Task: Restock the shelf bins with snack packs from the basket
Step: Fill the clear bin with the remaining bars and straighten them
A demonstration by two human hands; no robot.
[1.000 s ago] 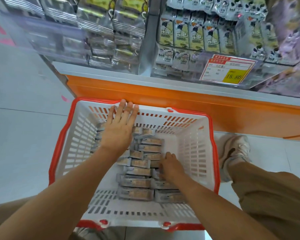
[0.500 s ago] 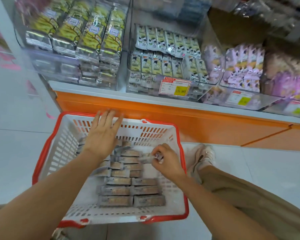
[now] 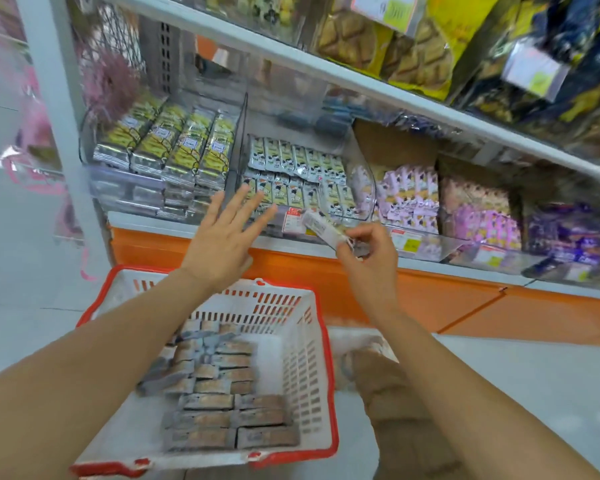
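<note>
The right hand [image 3: 368,258] is pinching 1 slim silver-and-tan wrapped snack pack [image 3: 324,229] between thumb and curled fingertips; it is gripping the near end, so the far end is pointing up toward the clear plastic shelf bin of small green-and-white packs [image 3: 297,174], probably so it can slide in end first; the pack is hanging in the air just in front of the bin's front lip, near the red-and-white price tag [image 3: 292,220]. The left hand [image 3: 222,247] is holding nothing; its fingers are spreading straight toward the same bin, likely readying to steady or tidy the rows. The white slotted plastic basket with the red rim [image 3: 330,393] is sitting on the floor below the orange shelf base [image 3: 430,299], close enough for short reaches; many matching packs [image 3: 222,410] are lying in rows inside it, so much restocking is remaining.

Compared with 0.5 s ago, both hands are now raised to shelf height rather than down in the basket; the left palm is no longer resting on the packs near the far wall; the pack in the right hand is now clear of the basket; the view is tilting upward, taking in an upper shelf.
</note>
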